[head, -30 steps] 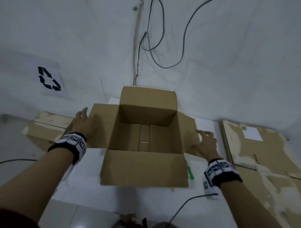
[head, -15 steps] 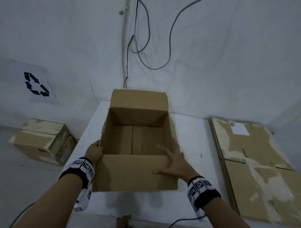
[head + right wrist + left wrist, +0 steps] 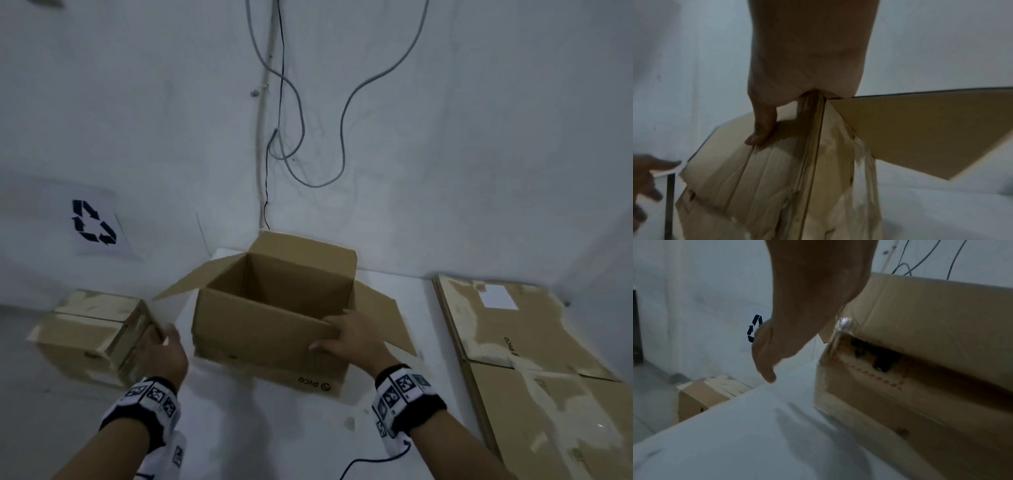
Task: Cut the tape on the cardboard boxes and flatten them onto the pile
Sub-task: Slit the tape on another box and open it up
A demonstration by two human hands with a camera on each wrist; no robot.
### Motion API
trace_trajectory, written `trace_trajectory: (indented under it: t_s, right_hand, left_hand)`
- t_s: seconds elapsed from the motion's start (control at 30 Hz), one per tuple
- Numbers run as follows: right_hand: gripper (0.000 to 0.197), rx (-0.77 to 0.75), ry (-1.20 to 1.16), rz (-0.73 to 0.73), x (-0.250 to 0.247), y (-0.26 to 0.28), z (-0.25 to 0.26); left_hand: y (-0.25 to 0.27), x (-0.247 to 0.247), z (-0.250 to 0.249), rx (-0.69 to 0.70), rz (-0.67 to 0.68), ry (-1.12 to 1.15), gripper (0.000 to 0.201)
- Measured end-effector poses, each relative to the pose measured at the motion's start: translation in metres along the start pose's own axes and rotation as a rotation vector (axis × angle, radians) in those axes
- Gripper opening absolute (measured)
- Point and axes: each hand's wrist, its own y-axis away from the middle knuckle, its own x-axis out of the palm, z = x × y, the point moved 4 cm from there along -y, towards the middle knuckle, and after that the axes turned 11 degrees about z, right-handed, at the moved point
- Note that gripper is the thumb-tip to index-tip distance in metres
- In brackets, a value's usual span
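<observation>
White table [image 3: 274, 428] against a pale wall hung with loose cables [image 3: 322, 137], recycling sign [image 3: 92, 222] taped up at left

Open cardboard box [image 3: 260, 329] standing on the table just left of centre, tipped up off its near edge, top flaps splayed out left, far and right, inside showing no contents

Right hand [image 3: 356, 337] gripping the near right corner of the box, thumb [image 3: 761, 129] pressed flat on the near wall, other fingers hidden over the rim, presumably hooked inside to steer the tilt

Left hand [image 3: 166, 353] just off the near left corner, not touching, fingers loosely spread and holding nothing, probably placed to catch the left side once the box comes round

Clear tape [image 3: 840, 331] crinkled along the low left corner, bottom seam partly gaping beside it; likely the reason for the tilt, to bring the taped underside within reach

No cutter visible in either hand

Pile of flattened boxes [image 3: 534, 359] lying at right, well apart from the open one, its cardboard scarred with torn tape patches; destination for this box once collapsed

Another taped box [image 3: 92, 335] lower at left, beyond the table edge, apparently uncut and waiting its turn
</observation>
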Motion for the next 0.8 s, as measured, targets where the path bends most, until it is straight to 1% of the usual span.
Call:
trace_trajectory:
  t_s: [0.03,0.07,0.13,0.17,0.2,0.23,0.27,0.3,0.37,0.43,0.47,0.5,0.53,0.57,0.6,0.63,0.67,0.7,0.73,0.77,0.8]
  right_hand:
    - [0.043,0.012,-0.069,0.010,-0.008,-0.001,0.006]
    - [0.044,0.030,-0.153,0.020,-0.012,-0.004,0.009]
    - [0.043,0.040,-0.316,0.012,-0.020,-0.008,0.014]
    - [0.040,0.044,-0.377,-0.004,-0.023,-0.010,0.016]
    - [0.039,0.057,-0.445,-0.016,-0.026,-0.012,0.016]
    - [0.044,0.079,-0.531,-0.027,-0.029,-0.012,0.017]
    - [0.052,0.104,-0.616,-0.032,-0.030,-0.013,0.016]
    - [0.052,0.116,-0.705,-0.038,-0.030,-0.013,0.015]
    - [0.038,0.152,-0.866,-0.015,-0.025,-0.007,0.017]
    - [0.033,0.208,-0.959,-0.011,-0.014,-0.004,0.013]
    - [0.035,0.234,-0.985,-0.024,-0.008,-0.004,0.011]
    - [0.038,0.252,-0.999,-0.045,-0.004,-0.004,0.009]
    - [0.043,0.266,-0.991,-0.062,0.000,-0.006,0.007]
    - [0.050,0.280,-0.979,-0.083,0.002,-0.006,0.006]
    - [0.056,0.292,-0.980,-0.098,0.006,-0.008,0.003]
    - [0.061,0.300,-0.994,-0.116,0.008,-0.009,0.001]
    - [0.065,0.304,-1.003,-0.127,0.010,-0.011,-0.001]
    - [0.066,0.308,-1.007,-0.137,0.012,-0.012,0.000]
    - [0.067,0.314,-0.988,-0.140,0.013,-0.015,-0.001]
    - [0.067,0.317,-0.953,-0.142,0.012,-0.017,0.000]
    - [0.067,0.318,-0.912,-0.137,0.012,-0.018,0.003]
  left_hand:
    - [0.005,0.006,-0.001,-0.019,0.066,0.045,0.048]
    - [0.015,0.013,-0.003,-0.050,0.119,0.134,0.060]
    - [0.036,0.032,-0.003,-0.226,0.248,0.404,0.084]
    - [0.048,0.040,-0.009,-0.291,0.321,0.506,0.092]
    - [0.059,0.045,-0.016,-0.320,0.387,0.560,0.096]
    - [0.068,0.048,-0.022,-0.323,0.442,0.574,0.099]
    - [0.073,0.050,-0.028,-0.317,0.491,0.569,0.100]
    - [0.077,0.051,-0.032,-0.309,0.532,0.567,0.101]
    - [0.084,0.056,-0.038,-0.301,0.604,0.608,0.099]
    - [0.088,0.059,-0.044,-0.271,0.656,0.629,0.083]
    - [0.089,0.059,-0.047,-0.217,0.669,0.653,0.071]
    - [0.090,0.057,-0.050,-0.137,0.656,0.662,0.057]
    - [0.088,0.051,-0.052,-0.061,0.580,0.618,0.042]
    - [0.083,0.040,-0.051,-0.002,0.449,0.532,0.028]
    - [0.082,0.026,-0.053,0.014,0.325,0.414,0.019]
    - [0.076,0.013,-0.051,-0.019,0.234,0.351,0.016]
    - [0.073,-0.002,-0.056,0.011,0.141,0.312,0.022]
    - [0.071,-0.015,-0.062,0.042,0.090,0.321,0.034]
    - [0.073,-0.022,-0.072,0.123,0.120,0.384,0.043]
    - [0.081,-0.026,-0.086,0.197,0.157,0.499,0.049]
    - [0.089,-0.022,-0.097,0.265,0.217,0.584,0.050]
